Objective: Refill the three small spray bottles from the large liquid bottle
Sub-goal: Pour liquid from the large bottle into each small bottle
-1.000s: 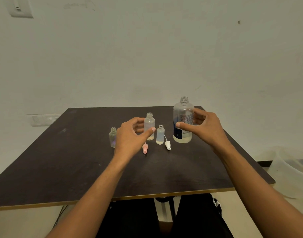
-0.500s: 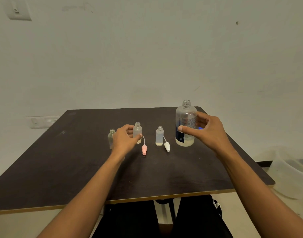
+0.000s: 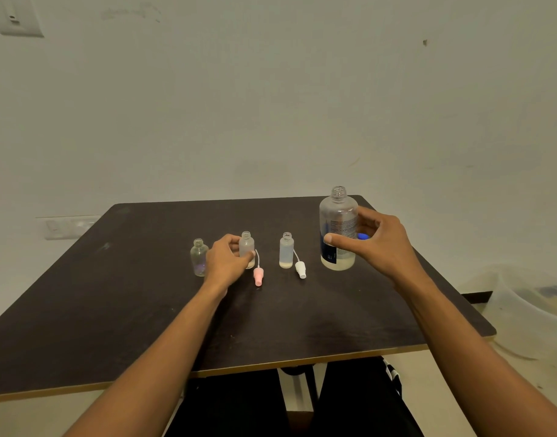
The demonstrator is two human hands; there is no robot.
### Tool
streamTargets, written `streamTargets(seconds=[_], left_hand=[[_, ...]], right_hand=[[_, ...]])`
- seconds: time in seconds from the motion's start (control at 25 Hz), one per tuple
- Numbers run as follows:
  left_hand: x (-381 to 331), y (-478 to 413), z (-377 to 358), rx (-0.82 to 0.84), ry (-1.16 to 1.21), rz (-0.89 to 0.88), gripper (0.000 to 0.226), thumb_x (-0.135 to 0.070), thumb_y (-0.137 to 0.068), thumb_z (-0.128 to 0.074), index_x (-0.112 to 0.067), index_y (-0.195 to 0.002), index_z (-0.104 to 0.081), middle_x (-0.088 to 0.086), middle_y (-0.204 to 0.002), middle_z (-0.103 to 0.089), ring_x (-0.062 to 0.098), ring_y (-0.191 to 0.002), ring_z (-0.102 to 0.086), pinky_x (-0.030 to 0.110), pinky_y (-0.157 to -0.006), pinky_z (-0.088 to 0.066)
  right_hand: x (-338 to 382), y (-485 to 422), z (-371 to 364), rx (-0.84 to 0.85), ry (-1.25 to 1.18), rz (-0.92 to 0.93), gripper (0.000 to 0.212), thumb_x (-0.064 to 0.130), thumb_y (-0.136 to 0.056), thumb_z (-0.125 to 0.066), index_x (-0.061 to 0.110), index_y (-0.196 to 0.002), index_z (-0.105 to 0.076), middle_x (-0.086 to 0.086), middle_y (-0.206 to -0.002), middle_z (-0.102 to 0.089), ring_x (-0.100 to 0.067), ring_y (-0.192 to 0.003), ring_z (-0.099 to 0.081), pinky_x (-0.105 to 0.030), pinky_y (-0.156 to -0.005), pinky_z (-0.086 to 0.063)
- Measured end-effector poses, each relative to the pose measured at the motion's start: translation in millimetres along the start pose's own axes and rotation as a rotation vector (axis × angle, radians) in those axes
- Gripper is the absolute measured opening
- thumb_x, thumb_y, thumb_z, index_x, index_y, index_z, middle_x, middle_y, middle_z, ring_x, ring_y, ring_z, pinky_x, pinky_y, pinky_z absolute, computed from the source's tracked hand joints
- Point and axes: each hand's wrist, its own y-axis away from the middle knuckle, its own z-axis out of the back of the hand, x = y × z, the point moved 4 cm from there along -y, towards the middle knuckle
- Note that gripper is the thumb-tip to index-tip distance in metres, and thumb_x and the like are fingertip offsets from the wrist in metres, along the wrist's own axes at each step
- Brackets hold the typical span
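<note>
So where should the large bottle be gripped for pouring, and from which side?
Around the large bottle mid-body at the label, from the person's right: it stands upright, uncapped, widest there, and the right hand is cupped beside it.

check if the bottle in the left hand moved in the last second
Yes. The held bottle in the left hand moved left, away from the right small bottle and closer to the left small bottle.
</note>
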Motion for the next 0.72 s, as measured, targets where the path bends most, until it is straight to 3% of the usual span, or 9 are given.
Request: streamTargets(seconds=[0.2,0.52,0.72], left_hand=[[3,1,-3,0.006,-0.007,-0.002,0.03,-0.015,-0.085,-0.082,-0.016,-0.112,-0.068,-0.002,-0.104,-0.074,0.009,-0.094,-0.072,0.024,-0.079,-0.057],[3,1,-2,0.017,-0.036,-0.023,0.038,-0.017,-0.087,-0.083,-0.014,-0.122,-0.068,-0.001,-0.115,-0.075,0.011,-0.105,-0.072,0.024,-0.086,-0.056],[-11,12,24,-0.023,-0.056,-0.12,0.056,-0.021,-0.088,-0.083,-0.011,-0.139,-0.062,0.001,-0.132,-0.07,0.014,-0.123,-0.067,0.031,-0.107,-0.053]], right_hand=[[1,1,1,-0.007,0.004,0.008,0.055,0.064,-0.062,-0.088,0.056,-0.114,-0.069,0.033,-0.102,-0.074,0.013,-0.104,-0.068,-0.017,-0.092,-0.052],[-2,3,3,-0.01,0.006,0.002,0.058,0.055,-0.067,-0.092,0.047,-0.12,-0.072,0.028,-0.108,-0.075,0.013,-0.105,-0.067,-0.022,-0.097,-0.053],[-1,3,1,-0.009,0.016,0.007,0.059,0.061,-0.064,-0.089,0.049,-0.119,-0.071,0.027,-0.109,-0.075,0.009,-0.106,-0.068,-0.023,-0.097,-0.054]])
